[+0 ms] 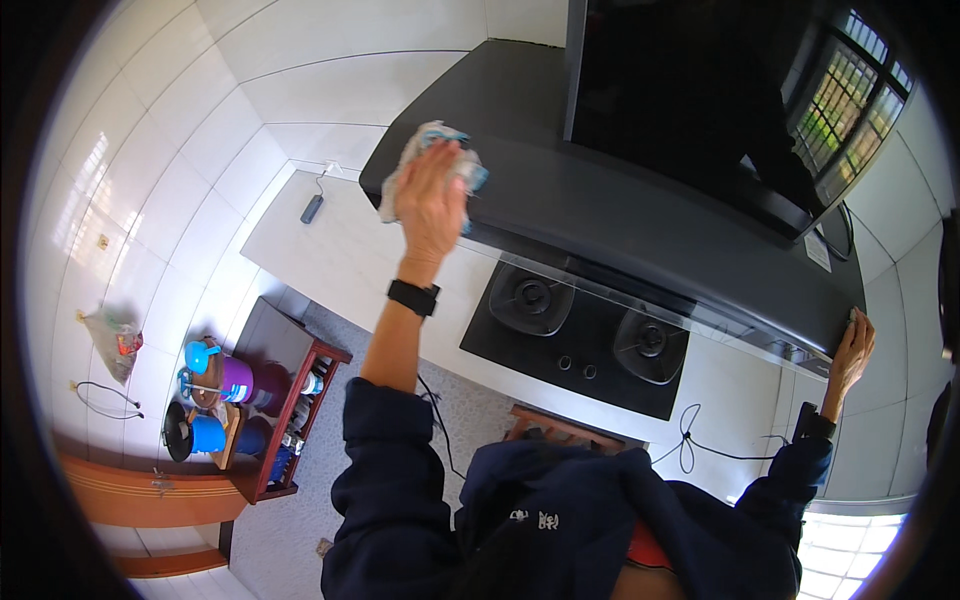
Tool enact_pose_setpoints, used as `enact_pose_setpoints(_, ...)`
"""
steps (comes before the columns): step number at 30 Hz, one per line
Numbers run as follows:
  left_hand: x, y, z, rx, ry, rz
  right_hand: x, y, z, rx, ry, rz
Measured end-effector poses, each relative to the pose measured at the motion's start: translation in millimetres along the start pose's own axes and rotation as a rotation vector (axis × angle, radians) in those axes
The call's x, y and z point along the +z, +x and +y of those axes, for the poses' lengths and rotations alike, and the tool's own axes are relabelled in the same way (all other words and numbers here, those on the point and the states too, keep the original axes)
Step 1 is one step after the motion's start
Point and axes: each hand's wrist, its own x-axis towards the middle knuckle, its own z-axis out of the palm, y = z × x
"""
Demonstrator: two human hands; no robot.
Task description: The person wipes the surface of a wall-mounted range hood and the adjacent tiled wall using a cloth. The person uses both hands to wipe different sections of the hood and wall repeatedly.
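My left hand [431, 199] lies over a pale rag with blue edging [401, 176], pressing it onto the left end of a dark grey range hood [517, 187]. At the hood's far right end, my right hand [852, 352] grips the corner with bent fingers; a small pale bit shows by its fingertips, too small to name. Under the hood's clear front lip sits a black glass gas hob [570, 345] with two burners and two knobs. The hood's tall glossy chimney panel [690, 97] rises behind and reflects a barred window.
A white countertop [337, 255] runs below the hood, bearing a small dark plug-in device [312, 208] and a looped black cable [686, 442]. To the left, a dark red wooden cabinet [277, 367] holds a purple bucket [237, 379] and a blue container [206, 433]. A wooden chair back [559, 426] stands near my body.
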Motion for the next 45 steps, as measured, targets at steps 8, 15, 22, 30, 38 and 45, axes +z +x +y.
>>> enact_pose_setpoints(8,-12.8,19.9,-80.6,-0.37,0.283,-0.153,1.9,-1.0,-2.5,0.029,-0.03,0.03)
enact_pose_setpoints(15,-7.8,13.7,-44.4,-0.414,0.27,-0.169,3.3,-6.1,-8.3,0.045,-0.104,0.074)
enact_pose_setpoints(22,20.9,-2.5,78.7,-0.144,0.138,-0.107,7.7,-7.5,-11.0,0.081,-0.134,0.079)
enact_pose_setpoints(30,69.1,4.3,232.8,-0.022,0.013,-0.174,3.6,-8.8,-19.8,0.072,-0.115,0.109)
enact_pose_setpoints(38,124.5,-18.1,401.5,0.192,-0.487,-0.289,-3.9,-7.7,-30.9,0.073,-0.102,0.102)
enact_pose_setpoints(45,162.0,-43.2,527.6,0.44,-0.366,-0.297,-9.9,-7.4,-32.9,0.051,0.057,0.101)
